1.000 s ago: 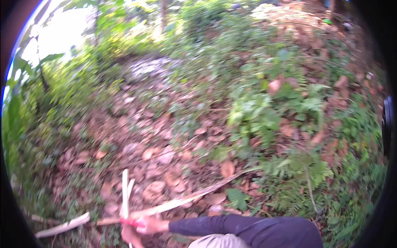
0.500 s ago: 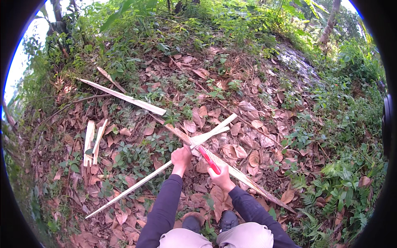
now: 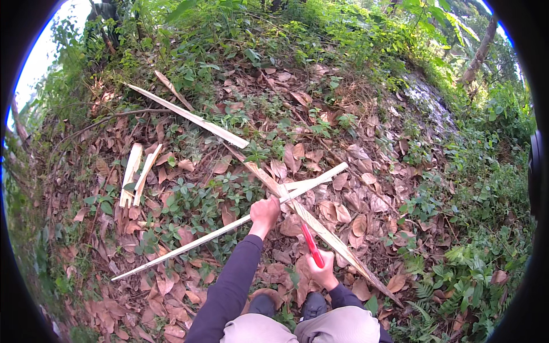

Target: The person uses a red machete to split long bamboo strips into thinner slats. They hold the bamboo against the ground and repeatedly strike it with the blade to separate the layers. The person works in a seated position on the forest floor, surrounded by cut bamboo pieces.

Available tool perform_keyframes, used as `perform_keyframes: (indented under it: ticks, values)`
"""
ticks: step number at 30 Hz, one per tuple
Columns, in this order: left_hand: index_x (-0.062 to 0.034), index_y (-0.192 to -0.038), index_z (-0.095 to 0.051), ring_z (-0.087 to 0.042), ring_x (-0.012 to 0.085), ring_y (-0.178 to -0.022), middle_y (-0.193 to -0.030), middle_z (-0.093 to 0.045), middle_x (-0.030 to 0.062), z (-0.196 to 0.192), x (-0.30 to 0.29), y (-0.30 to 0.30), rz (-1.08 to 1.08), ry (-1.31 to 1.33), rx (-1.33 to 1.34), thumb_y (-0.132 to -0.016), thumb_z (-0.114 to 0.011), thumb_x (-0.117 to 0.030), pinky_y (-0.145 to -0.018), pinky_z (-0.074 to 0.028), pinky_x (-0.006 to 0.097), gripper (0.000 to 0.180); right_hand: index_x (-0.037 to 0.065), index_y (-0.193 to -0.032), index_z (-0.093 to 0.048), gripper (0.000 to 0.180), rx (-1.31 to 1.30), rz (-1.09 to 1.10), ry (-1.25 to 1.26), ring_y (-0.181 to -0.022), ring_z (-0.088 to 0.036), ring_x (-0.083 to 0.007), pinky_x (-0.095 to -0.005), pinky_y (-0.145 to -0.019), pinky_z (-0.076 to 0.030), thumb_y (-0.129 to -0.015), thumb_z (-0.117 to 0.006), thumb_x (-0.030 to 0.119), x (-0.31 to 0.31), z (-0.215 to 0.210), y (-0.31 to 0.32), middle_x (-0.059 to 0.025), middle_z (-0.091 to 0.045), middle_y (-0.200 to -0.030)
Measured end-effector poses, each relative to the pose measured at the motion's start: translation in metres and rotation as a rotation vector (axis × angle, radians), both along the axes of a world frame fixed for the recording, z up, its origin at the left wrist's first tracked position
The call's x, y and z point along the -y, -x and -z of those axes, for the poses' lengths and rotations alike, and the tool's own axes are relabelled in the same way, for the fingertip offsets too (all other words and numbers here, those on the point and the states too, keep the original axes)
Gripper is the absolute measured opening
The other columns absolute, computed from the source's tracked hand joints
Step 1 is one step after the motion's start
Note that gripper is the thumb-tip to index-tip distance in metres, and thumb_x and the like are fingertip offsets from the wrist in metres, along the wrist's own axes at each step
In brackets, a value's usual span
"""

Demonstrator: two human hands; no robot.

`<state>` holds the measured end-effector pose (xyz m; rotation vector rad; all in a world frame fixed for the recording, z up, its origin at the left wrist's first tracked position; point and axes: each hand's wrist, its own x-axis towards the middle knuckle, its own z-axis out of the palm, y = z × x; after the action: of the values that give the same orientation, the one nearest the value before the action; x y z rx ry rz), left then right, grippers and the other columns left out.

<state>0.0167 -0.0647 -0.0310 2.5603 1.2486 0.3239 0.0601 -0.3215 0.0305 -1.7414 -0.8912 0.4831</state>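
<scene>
My left hand (image 3: 265,214) is closed on a long pale wood strip (image 3: 186,249), close to where it crosses a longer split board (image 3: 337,243) lying on the ground. The strip tapers to a point at the lower left, and its other end (image 3: 329,174) sticks out past the board. My right hand (image 3: 321,269) grips the red handle of a hand saw (image 3: 311,247) nearer to my body. Its narrow blade points up toward the crossing beside my left fist; the teeth are too small to make out.
Another long pale strip (image 3: 194,119) lies at the upper left, with a brown-edged piece (image 3: 171,88) beyond it. Two short split pieces (image 3: 131,174) rest at the left. Dry leaves (image 3: 357,224) and low green plants cover the slope. My shoes (image 3: 313,306) are just below my hands.
My right hand has drawn the saw back toward my body, away from the crossing. My left hand keeps its grip on the strip. The whole view has shifted slightly.
</scene>
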Motion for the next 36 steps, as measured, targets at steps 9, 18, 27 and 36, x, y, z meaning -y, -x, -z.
perform_keyframes:
  ticks: [9, 18, 27, 36]
  values:
    - [-0.0052, -0.057, -0.067, -0.067, 0.0351, -0.053, -0.058, -0.065, 0.0185, -0.004, 0.007, 0.002, 0.004, 0.004, -0.01, -0.098, -0.037, -0.029, -0.054, -0.055, 0.047, 0.056, 0.001, -0.062, -0.051, 0.026, -0.101, 0.07, -0.059, -0.044, -0.039, -0.007, -0.0307, -0.043, -0.031, -0.082, -0.066, 0.007, -0.059, 0.011, -0.026, -0.0022, -0.043, -0.049]
    - [-0.0059, -0.054, -0.065, -0.064, 0.0347, -0.048, -0.054, -0.062, 0.0181, 0.004, 0.008, -0.001, -0.014, -0.047, 0.051, -0.096, -0.041, -0.029, -0.051, -0.054, 0.046, 0.054, 0.0, -0.058, -0.052, 0.022, 0.024, -0.003, 0.028, -0.039, -0.044, -0.0111, -0.0319, -0.043, -0.035, -0.076, -0.064, 0.006, 0.052, -0.018, 0.014, -0.0042, -0.043, -0.046]
    - [-0.0076, -0.057, -0.068, -0.068, 0.0326, -0.053, -0.059, -0.066, 0.0159, -0.001, 0.001, -0.001, 0.02, 0.042, -0.036, -0.098, -0.038, -0.031, -0.053, -0.056, 0.044, 0.056, 0.003, -0.061, -0.049, 0.026, 0.007, -0.078, 0.078, -0.047, -0.036, -0.0054, -0.029, -0.044, -0.028, -0.081, -0.067, 0.006, 0.023, 0.007, -0.02, 0.0019, -0.041, -0.052]
    - [-0.0076, -0.053, -0.065, -0.064, 0.0327, -0.046, -0.053, -0.062, 0.0162, 0.002, 0.002, 0.003, 0.005, -0.058, 0.062, -0.097, -0.043, -0.028, -0.047, -0.053, 0.044, 0.053, 0.004, -0.066, -0.052, 0.024, 0.16, -0.08, -0.005, -0.043, -0.041, -0.0167, -0.0328, -0.047, -0.034, -0.08, -0.071, 0.006, -0.024, 0.006, -0.038, -0.0034, -0.044, -0.053]
